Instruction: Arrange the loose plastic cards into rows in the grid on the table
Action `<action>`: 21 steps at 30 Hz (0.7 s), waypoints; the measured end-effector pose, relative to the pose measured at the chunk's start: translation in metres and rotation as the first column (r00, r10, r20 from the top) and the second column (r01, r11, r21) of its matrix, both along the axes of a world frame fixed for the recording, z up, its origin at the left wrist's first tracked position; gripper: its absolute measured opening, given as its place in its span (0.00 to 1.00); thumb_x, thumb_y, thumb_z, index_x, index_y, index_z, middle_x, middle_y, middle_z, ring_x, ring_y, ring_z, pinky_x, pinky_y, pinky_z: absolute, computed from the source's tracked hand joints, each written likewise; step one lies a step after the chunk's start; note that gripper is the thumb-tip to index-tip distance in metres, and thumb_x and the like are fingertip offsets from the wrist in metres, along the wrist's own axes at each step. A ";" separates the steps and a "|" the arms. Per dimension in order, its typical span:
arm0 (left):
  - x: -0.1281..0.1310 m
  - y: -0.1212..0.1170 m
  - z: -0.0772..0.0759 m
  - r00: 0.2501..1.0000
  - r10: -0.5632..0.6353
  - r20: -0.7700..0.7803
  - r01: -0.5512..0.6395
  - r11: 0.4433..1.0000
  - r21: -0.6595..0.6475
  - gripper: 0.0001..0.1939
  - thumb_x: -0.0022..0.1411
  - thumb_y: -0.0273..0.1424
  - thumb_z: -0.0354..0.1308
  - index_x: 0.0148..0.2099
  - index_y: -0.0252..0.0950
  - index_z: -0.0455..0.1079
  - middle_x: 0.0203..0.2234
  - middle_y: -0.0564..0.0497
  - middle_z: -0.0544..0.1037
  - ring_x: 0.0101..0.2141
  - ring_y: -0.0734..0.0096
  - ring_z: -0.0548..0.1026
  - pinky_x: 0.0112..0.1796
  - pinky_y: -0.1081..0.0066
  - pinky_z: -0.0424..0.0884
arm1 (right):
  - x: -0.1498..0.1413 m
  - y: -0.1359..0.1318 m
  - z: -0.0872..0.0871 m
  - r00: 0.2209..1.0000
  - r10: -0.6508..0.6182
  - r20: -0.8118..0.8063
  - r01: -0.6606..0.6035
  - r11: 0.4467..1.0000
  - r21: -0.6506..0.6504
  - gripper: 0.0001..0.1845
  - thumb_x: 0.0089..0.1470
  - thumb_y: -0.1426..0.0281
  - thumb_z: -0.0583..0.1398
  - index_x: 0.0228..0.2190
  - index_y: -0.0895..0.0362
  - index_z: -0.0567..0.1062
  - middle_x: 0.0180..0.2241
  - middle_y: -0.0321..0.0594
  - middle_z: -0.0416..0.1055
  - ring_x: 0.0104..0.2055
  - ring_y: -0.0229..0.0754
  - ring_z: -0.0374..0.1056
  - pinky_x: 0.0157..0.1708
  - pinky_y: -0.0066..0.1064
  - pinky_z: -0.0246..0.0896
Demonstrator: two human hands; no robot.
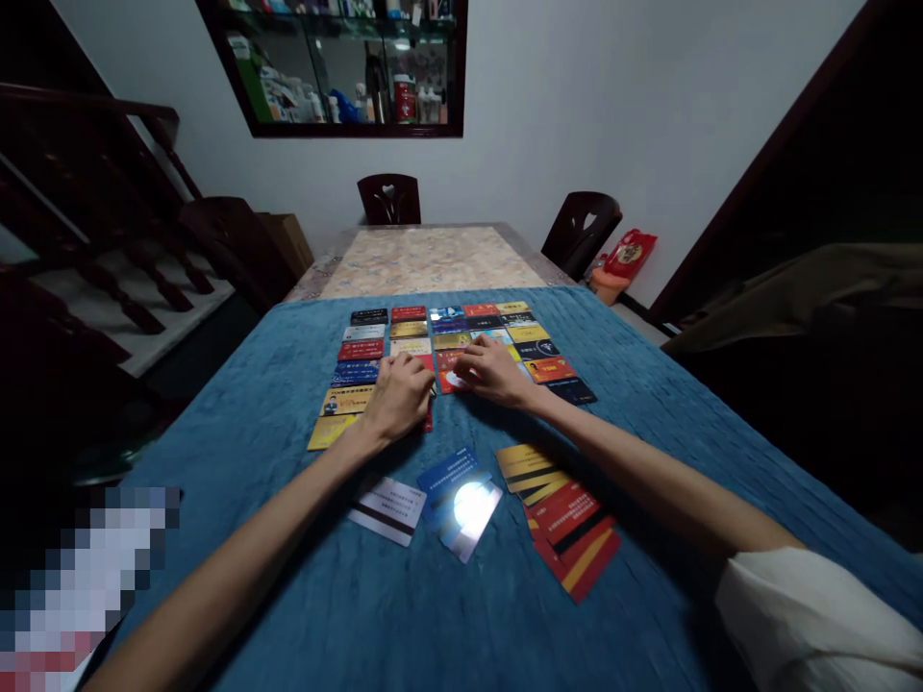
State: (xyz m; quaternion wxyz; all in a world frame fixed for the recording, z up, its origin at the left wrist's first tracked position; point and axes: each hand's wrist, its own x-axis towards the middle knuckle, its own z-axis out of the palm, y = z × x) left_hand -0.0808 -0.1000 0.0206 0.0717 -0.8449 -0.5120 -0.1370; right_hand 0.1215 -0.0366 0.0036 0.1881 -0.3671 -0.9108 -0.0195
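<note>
Rows of colourful bank cards lie overlapping in columns on a blue cloth. Over the second column, my left hand is closed with its fingers curled, and a thin card-like edge shows by the fingertips. A red card under it is mostly covered. My right hand rests over the third and fourth columns, its bent fingers together at a red and white card. Whether those fingertips grip it is hidden. Nearer me lie a silver card, blue and clear cards, and gold and red cards, stripe side up.
Beyond the cloth, a patterned tabletop continues to the far edge. Dark wooden chairs stand around it. A glass-shelved cabinet is set in the wall. To the left is a stair railing; a red bag sits at the right.
</note>
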 end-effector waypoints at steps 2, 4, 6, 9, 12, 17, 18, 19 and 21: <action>0.011 -0.008 -0.001 0.999 -0.048 -0.008 0.047 0.999 -0.005 0.11 0.65 0.25 0.51 0.40 0.35 0.76 0.39 0.41 0.78 0.46 0.54 0.68 0.48 0.54 0.63 | 0.012 -0.008 -0.004 1.000 0.008 -0.028 -0.008 1.000 0.006 0.12 0.63 0.70 0.55 0.37 0.56 0.79 0.37 0.45 0.76 0.44 0.48 0.59 0.43 0.37 0.49; 0.021 -0.015 -0.001 0.995 -0.103 -0.008 0.103 0.995 -0.008 0.11 0.64 0.24 0.51 0.40 0.36 0.75 0.39 0.42 0.78 0.46 0.54 0.68 0.48 0.54 0.63 | 0.024 -0.017 -0.008 0.999 0.006 -0.053 -0.005 1.000 0.010 0.12 0.63 0.70 0.56 0.36 0.56 0.79 0.36 0.45 0.76 0.45 0.48 0.60 0.43 0.38 0.49; 0.031 -0.023 -0.002 0.990 -0.144 -0.008 0.144 0.990 -0.001 0.11 0.65 0.25 0.50 0.39 0.36 0.75 0.38 0.42 0.77 0.45 0.55 0.68 0.48 0.53 0.63 | 0.036 -0.026 -0.011 0.998 -0.004 -0.069 0.006 1.000 0.024 0.10 0.62 0.70 0.56 0.35 0.56 0.79 0.37 0.44 0.76 0.45 0.48 0.60 0.42 0.38 0.49; 0.045 -0.034 -0.004 0.981 -0.192 0.000 0.192 0.981 0.010 0.11 0.66 0.25 0.50 0.38 0.36 0.75 0.38 0.41 0.77 0.46 0.54 0.68 0.49 0.52 0.62 | 0.052 -0.039 -0.015 0.995 -0.002 -0.099 0.004 1.000 0.026 0.09 0.62 0.71 0.57 0.35 0.56 0.79 0.37 0.44 0.76 0.44 0.48 0.61 0.42 0.39 0.52; 0.057 -0.042 -0.008 0.970 -0.243 0.013 0.243 0.970 0.017 0.11 0.66 0.26 0.51 0.37 0.35 0.74 0.37 0.41 0.77 0.45 0.55 0.69 0.49 0.51 0.62 | 0.067 -0.051 -0.018 0.988 0.033 -0.152 -0.030 0.999 0.019 0.10 0.63 0.71 0.56 0.35 0.55 0.78 0.36 0.44 0.77 0.44 0.47 0.61 0.44 0.40 0.54; 0.073 -0.053 -0.016 0.951 -0.306 0.035 0.305 0.952 0.031 0.10 0.67 0.26 0.51 0.39 0.35 0.74 0.37 0.43 0.78 0.47 0.55 0.69 0.50 0.51 0.62 | 0.090 -0.067 -0.023 0.978 0.080 -0.191 -0.075 0.997 0.034 0.10 0.64 0.69 0.56 0.35 0.55 0.78 0.34 0.44 0.75 0.44 0.48 0.61 0.46 0.42 0.57; 0.075 -0.055 -0.018 0.949 -0.313 0.042 0.312 0.950 0.024 0.10 0.67 0.27 0.51 0.40 0.34 0.74 0.37 0.43 0.78 0.48 0.55 0.69 0.50 0.52 0.62 | 0.094 -0.070 -0.024 0.976 0.093 -0.196 -0.087 0.996 0.036 0.10 0.64 0.69 0.56 0.35 0.55 0.78 0.34 0.44 0.75 0.44 0.48 0.61 0.45 0.42 0.57; 0.077 -0.057 -0.019 0.947 -0.318 0.051 0.318 0.948 0.014 0.10 0.68 0.27 0.51 0.40 0.34 0.74 0.38 0.43 0.78 0.49 0.55 0.69 0.51 0.52 0.61 | 0.097 -0.072 -0.024 0.974 0.106 -0.198 -0.101 0.994 0.036 0.11 0.64 0.69 0.56 0.35 0.55 0.78 0.34 0.44 0.75 0.44 0.48 0.62 0.45 0.42 0.57; 0.079 -0.060 -0.021 0.939 -0.336 0.072 0.338 0.941 -0.015 0.10 0.68 0.28 0.51 0.41 0.33 0.74 0.39 0.43 0.78 0.49 0.55 0.69 0.51 0.51 0.61 | 0.104 -0.077 -0.023 0.970 0.135 -0.200 -0.132 0.991 0.027 0.10 0.64 0.68 0.56 0.36 0.55 0.78 0.34 0.44 0.75 0.44 0.48 0.62 0.45 0.43 0.58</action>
